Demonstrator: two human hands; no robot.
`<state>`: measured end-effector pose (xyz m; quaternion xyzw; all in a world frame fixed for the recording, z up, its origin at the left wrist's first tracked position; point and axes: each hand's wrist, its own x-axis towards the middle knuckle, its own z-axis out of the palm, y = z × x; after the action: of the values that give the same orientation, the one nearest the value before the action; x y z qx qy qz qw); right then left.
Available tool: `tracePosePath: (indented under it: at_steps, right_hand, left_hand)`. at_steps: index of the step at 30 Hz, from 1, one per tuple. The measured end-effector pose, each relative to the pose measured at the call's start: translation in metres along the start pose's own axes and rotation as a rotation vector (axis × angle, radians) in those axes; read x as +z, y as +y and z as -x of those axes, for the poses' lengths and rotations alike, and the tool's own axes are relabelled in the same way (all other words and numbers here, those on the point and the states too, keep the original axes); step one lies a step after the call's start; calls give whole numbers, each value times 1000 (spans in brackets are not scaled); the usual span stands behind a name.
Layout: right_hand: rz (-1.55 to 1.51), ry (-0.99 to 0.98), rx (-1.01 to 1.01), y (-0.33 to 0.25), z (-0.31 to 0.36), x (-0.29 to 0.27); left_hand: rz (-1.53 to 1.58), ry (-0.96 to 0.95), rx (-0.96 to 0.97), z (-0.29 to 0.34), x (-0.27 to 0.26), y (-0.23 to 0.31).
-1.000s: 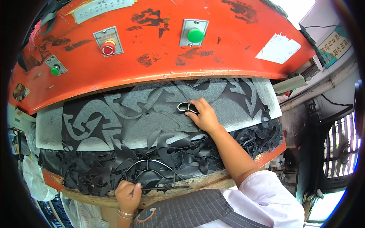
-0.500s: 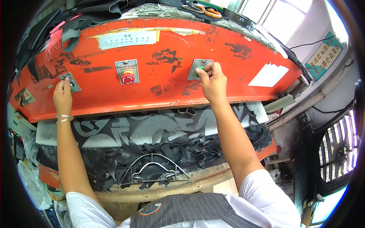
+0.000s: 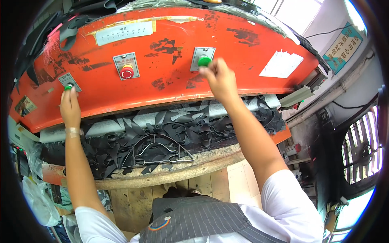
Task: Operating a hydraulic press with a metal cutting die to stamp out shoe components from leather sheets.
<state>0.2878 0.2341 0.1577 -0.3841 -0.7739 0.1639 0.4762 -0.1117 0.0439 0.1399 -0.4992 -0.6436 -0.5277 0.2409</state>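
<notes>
A big orange press head (image 3: 170, 85) fills the upper view and sits low over the bed. My left hand (image 3: 69, 106) is raised to a small green button (image 3: 69, 86) at the head's left end and touches it. My right hand (image 3: 219, 79) hovers just below and right of a larger green button (image 3: 204, 60) on a grey plate, fingers loosely curled, blurred. A red button (image 3: 127, 73) lies between them. Under the head, black cut-out sheet scraps (image 3: 162, 133) cover the bed, with a metal wire cutting die (image 3: 156, 152) lying on the front edge.
A pale worn cutting block edge (image 3: 170, 174) runs along the front. White paper (image 3: 281, 64) is stuck on the head's right side. A window grille (image 3: 364, 150) stands at far right, plastic bags (image 3: 36, 198) at lower left. I wear a striped apron (image 3: 194, 222).
The press head has come down over the sheet material. My right hand has pulled slightly off the large green button. My left hand stays at the small green button.
</notes>
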Motion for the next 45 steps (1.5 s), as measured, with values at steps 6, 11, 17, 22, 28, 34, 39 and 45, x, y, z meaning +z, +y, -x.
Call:
tracePosePath:
  at_steps: [6, 11, 17, 22, 28, 34, 39, 45]
  right_hand:
    - [59, -204, 30, 1, 64, -22]
    - [169, -931, -42, 15, 218, -49]
    - [376, -571, -170, 26, 284, -24]
    - [397, -589, -95, 23, 261, -20]
    - [-90, -1060, 249, 51, 141, -24]
    - [266, -254, 107, 143, 16, 82]
    - [185, -332, -109, 169, 14, 100]
    - [319, -99, 95, 237, -18, -4]
  left_hand:
    - [-58, -356, -91, 49, -16, 32]
    - [24, -782, -197, 229, -62, 99]
    - [-105, -696, -107, 259, -56, 127]
    - [-185, -663, -122, 257, -37, 123]
    - [-324, -687, -103, 240, -26, 118]
    - [-359, -872, 146, 223, -18, 101]
    - [-399, -1080, 388, 200, -23, 100]
    - [-465, -1175, 607, 180, -10, 106]
